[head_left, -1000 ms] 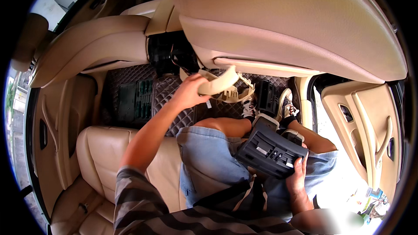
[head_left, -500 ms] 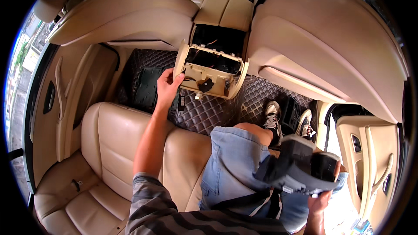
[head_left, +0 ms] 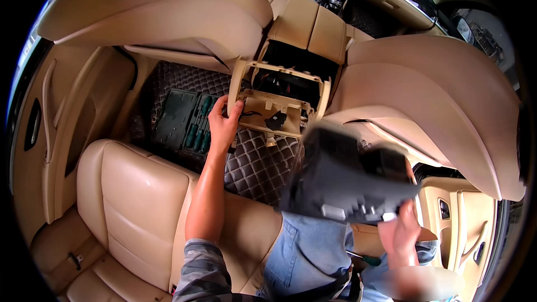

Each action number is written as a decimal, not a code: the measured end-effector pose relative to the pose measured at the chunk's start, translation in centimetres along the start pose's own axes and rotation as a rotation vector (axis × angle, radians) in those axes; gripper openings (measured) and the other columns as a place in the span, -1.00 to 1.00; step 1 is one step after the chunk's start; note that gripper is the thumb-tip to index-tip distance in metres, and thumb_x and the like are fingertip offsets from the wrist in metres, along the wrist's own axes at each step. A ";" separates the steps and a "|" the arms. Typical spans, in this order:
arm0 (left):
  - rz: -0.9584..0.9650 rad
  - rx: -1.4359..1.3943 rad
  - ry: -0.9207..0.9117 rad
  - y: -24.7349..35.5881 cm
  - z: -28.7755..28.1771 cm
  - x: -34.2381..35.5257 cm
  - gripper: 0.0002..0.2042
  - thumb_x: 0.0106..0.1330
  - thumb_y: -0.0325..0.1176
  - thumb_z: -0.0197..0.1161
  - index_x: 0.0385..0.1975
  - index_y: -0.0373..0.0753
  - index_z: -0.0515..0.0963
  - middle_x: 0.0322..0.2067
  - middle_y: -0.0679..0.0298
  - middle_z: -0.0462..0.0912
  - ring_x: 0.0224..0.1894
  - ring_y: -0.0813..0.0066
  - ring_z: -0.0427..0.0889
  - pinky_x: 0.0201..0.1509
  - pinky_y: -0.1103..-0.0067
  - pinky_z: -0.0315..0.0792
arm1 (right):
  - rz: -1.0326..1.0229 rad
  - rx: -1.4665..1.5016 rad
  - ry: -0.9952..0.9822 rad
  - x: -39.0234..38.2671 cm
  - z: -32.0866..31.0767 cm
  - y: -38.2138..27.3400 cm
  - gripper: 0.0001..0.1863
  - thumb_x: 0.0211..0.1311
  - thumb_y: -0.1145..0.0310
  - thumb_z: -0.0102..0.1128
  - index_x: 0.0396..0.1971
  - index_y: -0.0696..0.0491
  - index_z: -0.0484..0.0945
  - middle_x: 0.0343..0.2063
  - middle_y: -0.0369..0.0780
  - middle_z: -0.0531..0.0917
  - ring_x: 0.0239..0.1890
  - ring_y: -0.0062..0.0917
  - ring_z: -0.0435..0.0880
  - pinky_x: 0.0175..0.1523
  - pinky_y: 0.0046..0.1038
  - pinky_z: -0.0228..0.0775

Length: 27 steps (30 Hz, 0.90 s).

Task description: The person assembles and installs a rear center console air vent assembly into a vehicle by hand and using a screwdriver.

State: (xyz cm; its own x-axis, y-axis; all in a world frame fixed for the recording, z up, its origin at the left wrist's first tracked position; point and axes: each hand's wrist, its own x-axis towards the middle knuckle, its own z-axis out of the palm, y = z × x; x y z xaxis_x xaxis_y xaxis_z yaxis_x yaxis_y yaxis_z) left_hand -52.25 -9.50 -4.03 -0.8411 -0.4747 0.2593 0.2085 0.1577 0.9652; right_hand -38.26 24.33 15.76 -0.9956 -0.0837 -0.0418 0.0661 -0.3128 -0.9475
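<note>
A beige plastic trim frame (head_left: 279, 113) hangs at the rear end of the centre console, with a small dark part and wiring inside it. My left hand (head_left: 225, 124) is closed on its left edge, thumb on the near side. Over my lap, my right hand (head_left: 401, 232) grips a black plastic housing (head_left: 352, 182) by its right end. That housing is blurred by motion and tilted; it is apart from the frame and hides part of the floor. Behind the frame, the dark console opening (head_left: 293, 56) shows some wires.
Beige front seatbacks (head_left: 425, 78) stand on both sides of the console (head_left: 313, 19). A dark green tool case (head_left: 178, 120) holding several screwdrivers lies on the quilted floor mat (head_left: 257, 162). A green-handled screwdriver (head_left: 371, 259) rests on my lap. The right door (head_left: 447, 212) is at the side.
My right hand has lifted the black housing up and leftward, closer to the frame. My left hand stays on the frame. The view has shifted, showing more of the tool case.
</note>
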 end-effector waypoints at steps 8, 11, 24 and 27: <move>-0.134 -0.051 -0.294 0.5 -2.3 1.0 -0.36 0.18 0.12 0.25 0.06 -0.34 0.46 -0.22 0.29 0.61 -0.17 0.59 0.52 -0.05 0.61 0.39 | 0.023 0.087 -0.100 10.5 4.3 7.9 -0.33 0.27 0.09 0.12 0.28 0.07 0.15 0.18 -0.25 0.35 0.24 -0.45 0.29 0.34 -0.32 0.04; -0.177 -0.163 -0.274 0.3 -2.2 1.0 -0.37 0.21 0.10 0.23 0.09 -0.33 0.44 -0.20 0.31 0.60 -0.16 0.60 0.49 -0.02 0.61 0.38 | 0.013 0.143 -0.122 11.7 4.7 9.9 -0.32 0.28 0.10 0.12 0.29 0.07 0.13 0.19 -0.26 0.35 0.25 -0.46 0.29 0.34 -0.34 0.05; -0.359 0.102 -0.317 -0.4 -2.5 -1.4 -0.36 0.37 -0.17 0.11 0.27 -0.48 0.05 -0.23 0.14 0.57 -0.40 0.57 0.54 -0.44 0.65 0.41 | -0.093 0.040 -0.168 13.3 6.5 11.4 -0.27 0.27 0.14 0.14 0.32 0.13 0.06 0.17 -0.19 0.37 0.24 -0.44 0.31 0.33 -0.39 0.08; -0.642 -0.065 -0.551 1.0 -3.4 -0.9 -0.44 0.38 -0.18 0.10 0.21 -0.46 0.14 -0.35 0.18 0.59 -0.49 0.56 0.54 -0.50 0.63 0.42 | -0.067 0.010 -0.116 13.8 4.8 12.0 -0.23 0.23 0.11 0.18 0.32 0.12 0.06 0.15 -0.21 0.38 0.22 -0.45 0.32 0.32 -0.39 0.09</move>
State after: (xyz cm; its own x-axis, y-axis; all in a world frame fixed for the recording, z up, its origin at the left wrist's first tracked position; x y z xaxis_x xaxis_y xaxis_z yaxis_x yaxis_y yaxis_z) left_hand -49.60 -11.84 -3.14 -0.9255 0.0371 -0.3768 -0.3784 -0.0564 0.9239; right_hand -50.86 14.82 5.31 -0.9834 -0.1713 0.0592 0.0008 -0.3310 -0.9436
